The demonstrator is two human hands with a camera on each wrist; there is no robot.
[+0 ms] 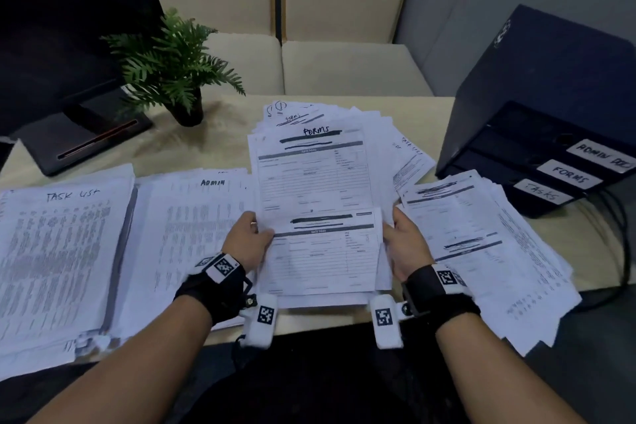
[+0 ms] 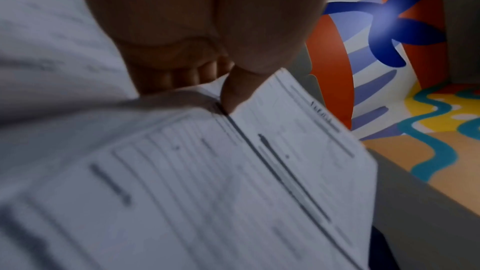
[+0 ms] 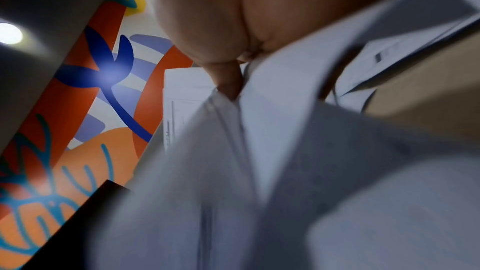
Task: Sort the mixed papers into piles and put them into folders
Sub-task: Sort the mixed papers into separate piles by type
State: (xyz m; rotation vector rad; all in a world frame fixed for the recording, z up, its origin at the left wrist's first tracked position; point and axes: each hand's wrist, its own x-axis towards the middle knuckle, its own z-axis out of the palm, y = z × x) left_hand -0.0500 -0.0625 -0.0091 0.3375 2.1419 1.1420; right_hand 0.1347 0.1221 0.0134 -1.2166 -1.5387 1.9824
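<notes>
- The form sheets [image 1: 323, 251] are at the near middle of the desk [image 1: 223, 141], overlapping the near end of the FORMS pile [image 1: 309, 169]. How many sheets are held cannot be counted, and their print is too blurred to read in both wrist views.
- The left hand [image 1: 246, 241] has its grip closed on the sheets' left edge, with the thumb [image 2: 233, 93] on top. The fingers are hidden under the paper.
- The right hand [image 1: 407, 244] has its grip closed on the right edge, with the thumb [image 3: 228, 83] pressed into the paper. Its fingers are also hidden.
- There are four piles:
  - the FORMS pile in the middle
  - the ADMIN pile [image 1: 192, 227] just left of it
  - the TASK LIST pile [image 1: 58, 251] further left, cut off by the frame
  - a loose fanned pile [image 1: 481, 244] on the right, overhanging the desk's edge
- Three black folders [image 1: 537, 165] are stacked at the far right, labelled ADMIN DOC, FORMS and TASKS. Their right ends are cut off.
- Further back there is one potted plant [image 1: 179, 69], one dark monitor [image 1: 69, 45] and two cream chairs [image 1: 344, 27].
</notes>
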